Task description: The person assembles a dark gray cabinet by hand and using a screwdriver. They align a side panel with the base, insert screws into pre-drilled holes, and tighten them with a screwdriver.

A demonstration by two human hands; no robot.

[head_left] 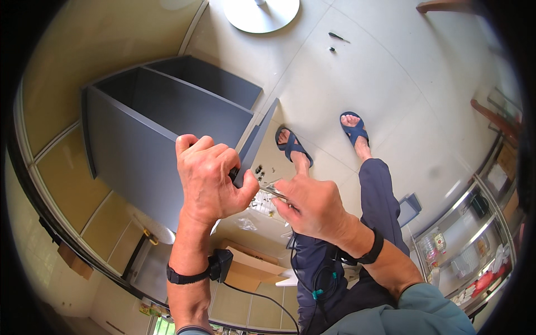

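My left hand (209, 176) is closed in a fist in front of the near edge of a dark grey cabinet (139, 151) with open compartments. A small black object (234, 173) shows between its fingers and thumb; most of it is hidden. My right hand (315, 209), lower and to the right, pinches a slim silver metal piece (272, 191) between thumb and fingers. That piece points toward the left thumb; I cannot tell whether they touch. Below the hands lie several small fittings (259, 173) and a clear plastic bag of small parts (262, 202).
A black-handled screwdriver (337, 37) and a small black part (333, 50) lie on the tiled floor. A round white base (261, 14) stands at the far side. An open cardboard box (251, 265) is near my legs; a glass-and-metal shelf unit (469, 240) stands right.
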